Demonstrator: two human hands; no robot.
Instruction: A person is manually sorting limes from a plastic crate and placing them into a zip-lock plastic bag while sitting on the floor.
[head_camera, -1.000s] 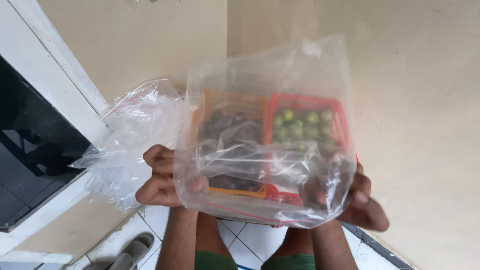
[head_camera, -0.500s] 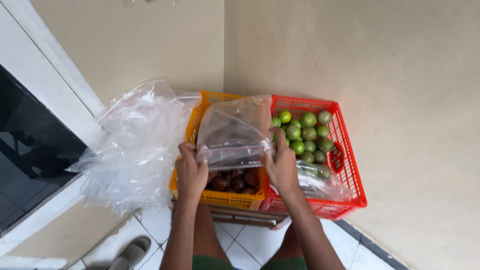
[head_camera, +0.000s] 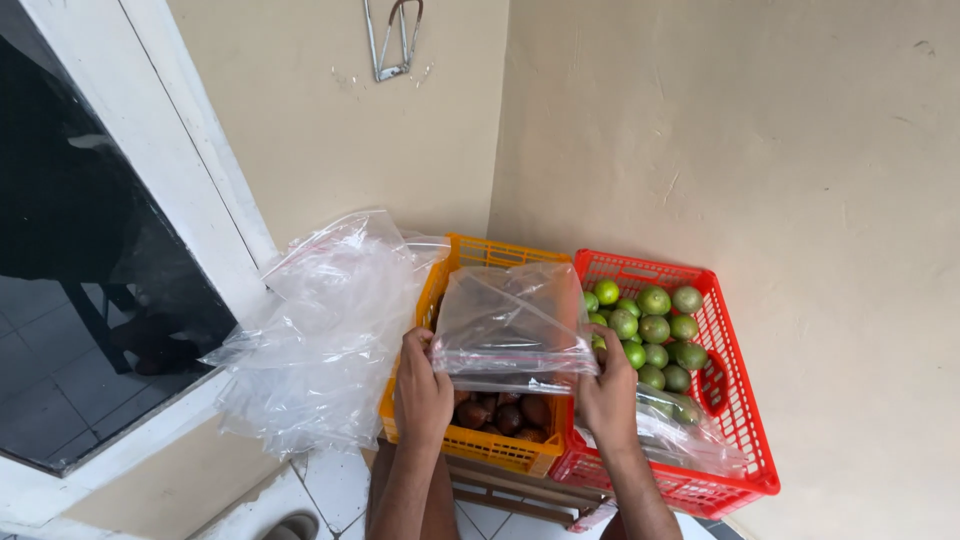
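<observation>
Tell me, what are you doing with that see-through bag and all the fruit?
A person is holding a clear plastic bag over two baskets, left hand on one bottom corner, right hand on the other. Under it, the orange basket holds dark brown fruit, and the red basket beside it holds green limes. A heap of crumpled clear plastic sits to the left, by the window.

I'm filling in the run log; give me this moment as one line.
left hand: holds clear plastic bag | right hand: holds same bag | bag: over orange crate | red crate: green limes
</observation>
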